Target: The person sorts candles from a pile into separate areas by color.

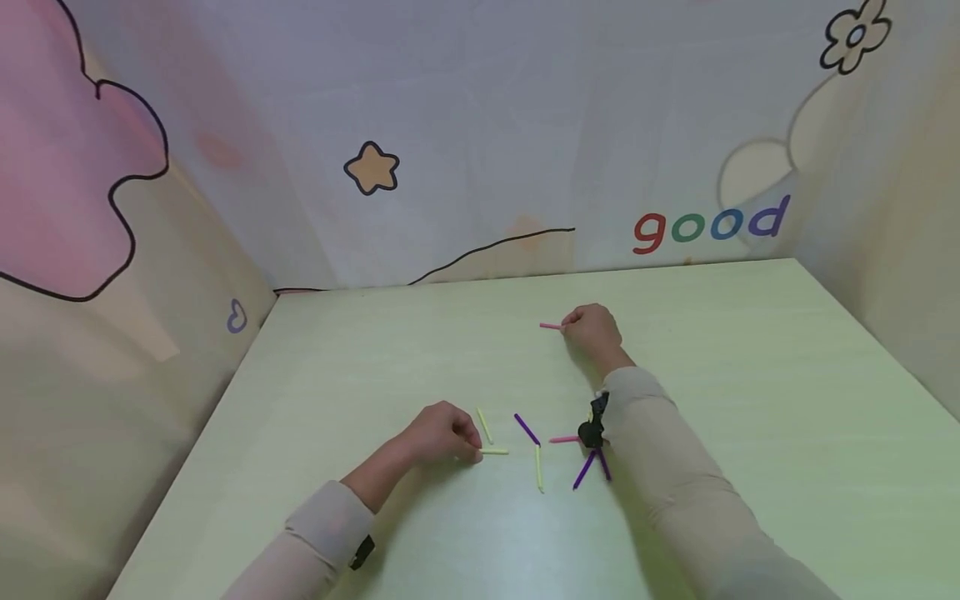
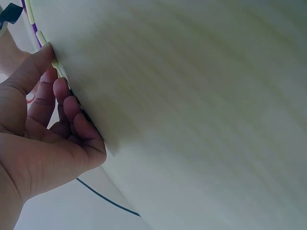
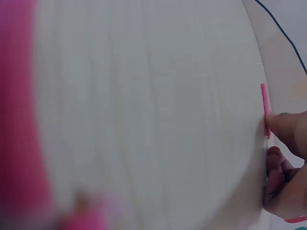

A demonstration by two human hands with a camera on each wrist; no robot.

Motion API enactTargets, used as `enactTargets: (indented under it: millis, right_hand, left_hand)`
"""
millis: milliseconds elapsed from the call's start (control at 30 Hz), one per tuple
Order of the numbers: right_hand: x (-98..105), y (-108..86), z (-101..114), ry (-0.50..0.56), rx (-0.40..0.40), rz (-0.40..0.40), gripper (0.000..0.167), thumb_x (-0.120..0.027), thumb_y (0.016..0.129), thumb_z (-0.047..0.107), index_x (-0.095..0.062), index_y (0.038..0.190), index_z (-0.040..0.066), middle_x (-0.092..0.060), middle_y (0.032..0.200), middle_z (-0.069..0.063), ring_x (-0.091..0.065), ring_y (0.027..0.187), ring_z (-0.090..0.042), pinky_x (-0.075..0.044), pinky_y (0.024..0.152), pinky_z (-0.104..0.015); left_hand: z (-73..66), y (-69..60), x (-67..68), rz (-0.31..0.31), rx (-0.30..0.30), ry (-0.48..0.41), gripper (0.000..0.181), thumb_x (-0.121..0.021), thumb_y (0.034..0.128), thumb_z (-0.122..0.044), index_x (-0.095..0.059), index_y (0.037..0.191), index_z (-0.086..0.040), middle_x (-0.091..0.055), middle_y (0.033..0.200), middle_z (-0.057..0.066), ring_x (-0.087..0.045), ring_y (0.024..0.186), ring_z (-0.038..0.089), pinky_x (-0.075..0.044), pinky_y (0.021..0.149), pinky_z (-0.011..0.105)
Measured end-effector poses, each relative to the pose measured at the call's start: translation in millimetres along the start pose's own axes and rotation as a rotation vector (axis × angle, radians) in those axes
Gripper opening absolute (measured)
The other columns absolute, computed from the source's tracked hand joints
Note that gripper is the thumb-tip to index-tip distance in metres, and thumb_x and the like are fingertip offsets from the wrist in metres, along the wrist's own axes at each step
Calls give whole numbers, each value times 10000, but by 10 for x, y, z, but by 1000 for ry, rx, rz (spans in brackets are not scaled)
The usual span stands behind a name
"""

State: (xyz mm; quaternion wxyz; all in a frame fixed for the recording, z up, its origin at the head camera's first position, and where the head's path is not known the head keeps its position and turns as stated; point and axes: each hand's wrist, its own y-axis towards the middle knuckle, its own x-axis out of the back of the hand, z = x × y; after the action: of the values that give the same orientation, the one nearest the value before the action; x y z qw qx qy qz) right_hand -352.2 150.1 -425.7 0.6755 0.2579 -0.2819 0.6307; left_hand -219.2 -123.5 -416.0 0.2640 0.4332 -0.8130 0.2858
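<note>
My left hand (image 1: 442, 435) pinches the end of a yellow-green stick (image 1: 495, 452) that lies level on the table. Just above it a second yellow-green stick (image 1: 484, 425) slants. At the back, my right hand (image 1: 592, 331) holds a pink stick (image 1: 551, 326) by its right end; in the right wrist view the thumb or a finger touches that pink stick (image 3: 265, 103) near one end. Between the hands lie a slanting purple stick (image 1: 527, 429) and, below it, an upright yellow-green stick (image 1: 539, 469). In the left wrist view the left hand (image 2: 53, 120) has its fingertips on a yellow-green stick.
Under the right wrist, a pink stick (image 1: 564, 439) and two purple sticks (image 1: 584, 470) lie close together, partly hidden by the black wrist camera (image 1: 591, 433). The table (image 1: 375, 350) meets printed cloth walls at the back and sides.
</note>
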Motion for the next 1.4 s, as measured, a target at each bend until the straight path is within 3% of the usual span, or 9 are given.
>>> enactTargets:
  millis: [167, 367, 533, 800, 1100, 1400]
  right_hand:
    - [118, 14, 25, 17, 27, 99, 264, -579, 874, 143, -631, 1071, -24, -531, 1214, -219, -463, 1099, -347, -371, 892, -431]
    - [165, -108, 68, -24, 78, 162, 330, -581, 891, 169, -596, 1152, -34, -551, 1180, -237, -498, 1069, -353, -383, 874, -436]
    - [218, -280, 116, 2, 155, 190, 376, -592, 903, 178, -561, 1214, -31, -521, 1216, -273, -478, 1115, -392, -381, 898, -475]
    - [291, -444, 113, 3, 176, 201, 376, -590, 908, 195, -561, 1212, -23, -506, 1237, -261, -462, 1136, -387, -393, 894, -479]
    - [392, -715, 87, -69, 263, 284, 359, -627, 883, 236, -600, 1125, -29, -551, 1153, -231, -504, 1078, -382, -436, 839, -465]
    - [426, -922, 70, -98, 289, 335, 362, -641, 877, 251, -608, 1125, -11, -547, 1170, -223, -496, 1071, -403, -438, 836, -463]
  left_hand:
    - [3, 7, -7, -4, 1, 17, 88, -760, 753, -81, -682, 747, -121, -585, 658, -43, -476, 642, 118, -396, 592, 263]
    - [26, -1, -4, -5, 0, 14, 85, -762, 753, -81, -685, 749, -118, -587, 660, -45, -485, 639, 112, -404, 587, 254]
    - [17, -2, -3, -9, 8, 11, 91, -762, 753, -85, -682, 743, -126, -586, 664, -37, -485, 643, 121, -405, 595, 265]
    - [24, 7, -7, -15, 7, 12, 93, -764, 749, -83, -682, 741, -125, -578, 659, -31, -479, 638, 123, -400, 590, 265]
    - [23, -9, 0, -14, -9, 29, 99, -765, 745, -90, -670, 743, -118, -547, 641, -39, -462, 630, 111, -379, 580, 253]
    - [25, -16, -10, -15, -10, 21, 97, -760, 752, -84, -666, 748, -107, -528, 637, -30, -456, 621, 115, -376, 570, 250]
